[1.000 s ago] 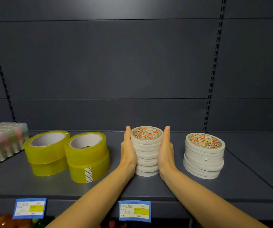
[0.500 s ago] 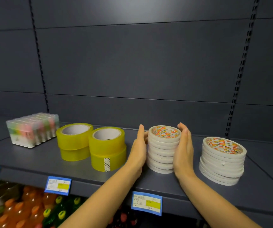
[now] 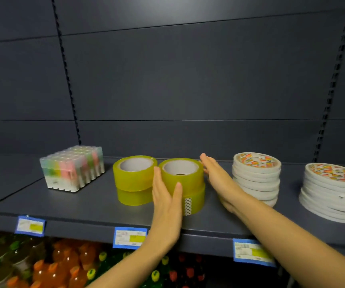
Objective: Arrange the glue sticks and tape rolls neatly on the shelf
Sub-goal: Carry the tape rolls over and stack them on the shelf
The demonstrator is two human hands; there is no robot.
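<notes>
You are facing the dark shelf [image 3: 88,200], which is running under both your hands, and your view is now sitting further left along it than half a second ago. Below its front edge, rows of coloured bottles [image 3: 22,267] are showing.

Well out beyond your right hand, the far white tape stack [image 3: 333,194] is standing alone. The near white tape stack [image 3: 256,179], which you were cupping between your palms a moment ago, is now standing free just to the right of your right hand [image 3: 219,181].

Both hands are now flanking the right yellow tape stack [image 3: 188,179], two rolls high, between them. The left yellow tape stack [image 3: 134,179] is sitting just beyond your left hand [image 3: 165,206], touching its neighbour. Further left, well apart, the wrapped pack of glue sticks [image 3: 72,169] is standing upright.

Your left hand is spread flat, fingers straight along the stack's left side and thumb lying up its front. Your right hand is also flat with fingers extended at the stack's right side; motion blur is hiding whether it is touching.

Blue price labels [image 3: 129,238] are hanging on the shelf edge below your wrists.
</notes>
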